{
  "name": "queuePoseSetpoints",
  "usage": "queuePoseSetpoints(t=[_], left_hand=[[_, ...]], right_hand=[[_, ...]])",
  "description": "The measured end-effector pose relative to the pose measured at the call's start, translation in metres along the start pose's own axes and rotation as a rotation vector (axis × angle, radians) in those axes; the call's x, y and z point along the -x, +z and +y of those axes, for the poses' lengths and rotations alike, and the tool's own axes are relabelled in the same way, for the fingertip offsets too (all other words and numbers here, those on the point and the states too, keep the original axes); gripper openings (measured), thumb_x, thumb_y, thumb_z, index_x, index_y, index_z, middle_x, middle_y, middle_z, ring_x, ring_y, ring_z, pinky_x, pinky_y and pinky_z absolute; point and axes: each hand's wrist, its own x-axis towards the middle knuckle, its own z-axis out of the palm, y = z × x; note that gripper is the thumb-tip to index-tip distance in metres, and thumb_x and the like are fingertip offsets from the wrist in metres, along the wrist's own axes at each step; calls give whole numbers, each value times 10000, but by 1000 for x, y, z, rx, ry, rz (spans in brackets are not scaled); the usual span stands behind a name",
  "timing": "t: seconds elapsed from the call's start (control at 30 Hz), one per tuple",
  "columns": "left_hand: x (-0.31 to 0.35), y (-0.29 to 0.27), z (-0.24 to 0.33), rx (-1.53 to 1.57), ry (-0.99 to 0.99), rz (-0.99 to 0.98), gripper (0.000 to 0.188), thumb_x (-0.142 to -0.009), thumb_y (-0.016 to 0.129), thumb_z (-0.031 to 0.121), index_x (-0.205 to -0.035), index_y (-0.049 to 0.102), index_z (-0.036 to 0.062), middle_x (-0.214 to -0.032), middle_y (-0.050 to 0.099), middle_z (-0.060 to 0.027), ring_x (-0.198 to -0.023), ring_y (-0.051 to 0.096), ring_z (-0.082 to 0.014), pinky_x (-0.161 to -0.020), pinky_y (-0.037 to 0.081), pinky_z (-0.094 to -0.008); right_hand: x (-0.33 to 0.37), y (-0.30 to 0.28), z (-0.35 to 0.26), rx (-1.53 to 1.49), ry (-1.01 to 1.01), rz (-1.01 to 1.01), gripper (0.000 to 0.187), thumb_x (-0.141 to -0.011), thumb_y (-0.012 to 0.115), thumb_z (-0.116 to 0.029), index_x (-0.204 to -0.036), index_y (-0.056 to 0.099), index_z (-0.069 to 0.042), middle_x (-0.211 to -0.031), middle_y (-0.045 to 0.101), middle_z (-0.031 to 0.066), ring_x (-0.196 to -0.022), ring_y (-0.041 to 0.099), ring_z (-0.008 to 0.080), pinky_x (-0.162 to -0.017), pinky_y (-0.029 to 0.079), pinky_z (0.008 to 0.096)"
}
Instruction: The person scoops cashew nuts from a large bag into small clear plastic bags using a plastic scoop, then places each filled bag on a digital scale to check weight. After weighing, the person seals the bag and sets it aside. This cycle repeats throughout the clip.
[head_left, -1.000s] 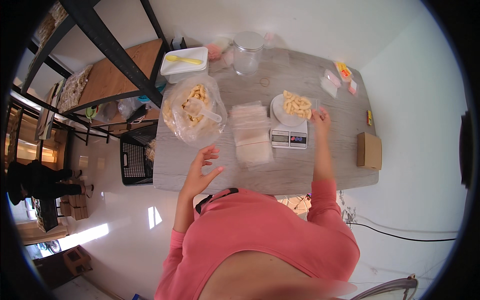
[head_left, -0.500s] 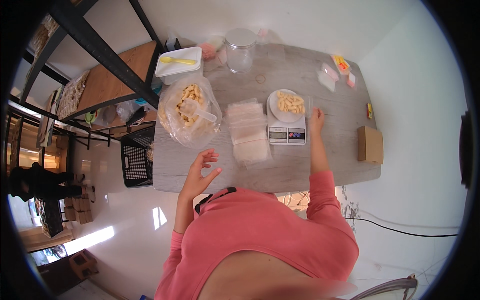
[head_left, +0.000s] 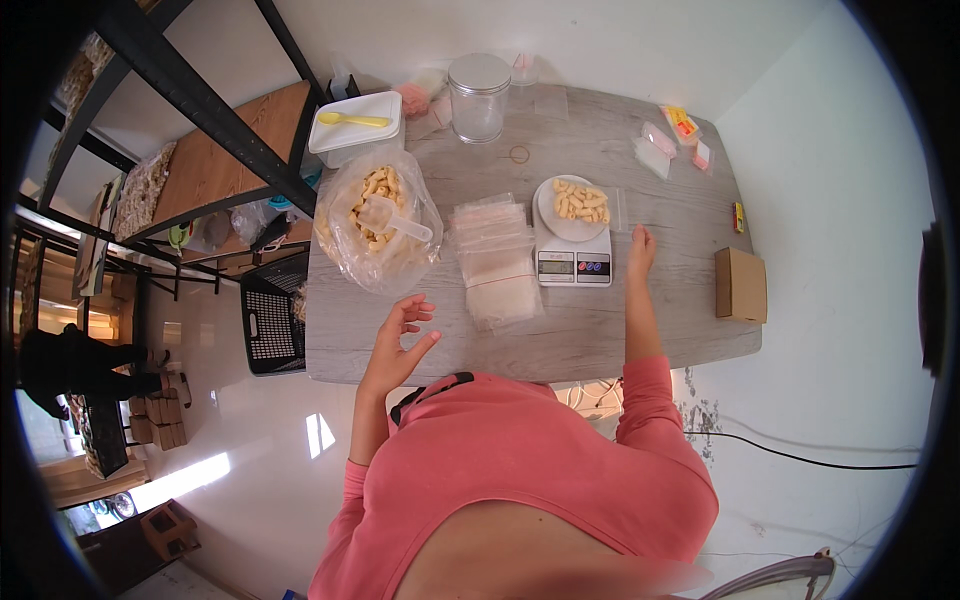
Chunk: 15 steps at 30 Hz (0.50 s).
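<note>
On the white plate of a kitchen scale [head_left: 574,268] lies a clear zip bag [head_left: 582,204] of pale yellow curved snack pieces, its flat end hanging past the plate's right side. Just right of the scale is my right hand [head_left: 641,252], fingers curled together, with nothing visible in them and apart from the bag. My left hand [head_left: 402,335] hovers over the table's front edge, fingers spread and holding nothing. Beyond it stands a large open plastic bag [head_left: 350,250] of the same snacks, with a clear scoop [head_left: 408,229] resting in it. A stack of flat clear bags [head_left: 497,265] lies between that bag and the scale.
At the back are a lidded white tub [head_left: 345,142] with a yellow spoon [head_left: 353,120] and a clear jar [head_left: 479,100]. Small packets [head_left: 655,150] lie back right; a cardboard box [head_left: 740,286] stands at the right edge. A black crate [head_left: 272,322] and shelving are left.
My right hand has drawn back slightly to the right and toward me, away from the end of the bag on the scale. My left hand has hardly moved.
</note>
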Motion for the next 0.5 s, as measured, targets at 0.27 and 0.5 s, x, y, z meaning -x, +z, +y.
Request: queuePoseSetpoints(t=[0.27, 0.5], left_hand=[[2, -2, -1, 2, -11, 2, 532, -779, 674, 99, -1246, 423, 62, -1118, 549, -64, -994, 525, -156, -825, 412, -294], [5, -5, 0, -9, 1, -1, 528, -778, 673, 104, -1244, 427, 66, -1112, 552, -62, -989, 524, -155, -828, 412, -292]], right_hand=[[-5, 2, 4, -15, 18, 9, 559, -837, 584, -420, -1142, 500, 41, -1085, 567, 153, -1010, 533, 226, -880, 397, 318], [3, 6, -12, 204, 95, -48, 436, -821, 602, -372, -1038, 585, 5, -957, 614, 127, -932, 566, 213, -828, 419, 318]])
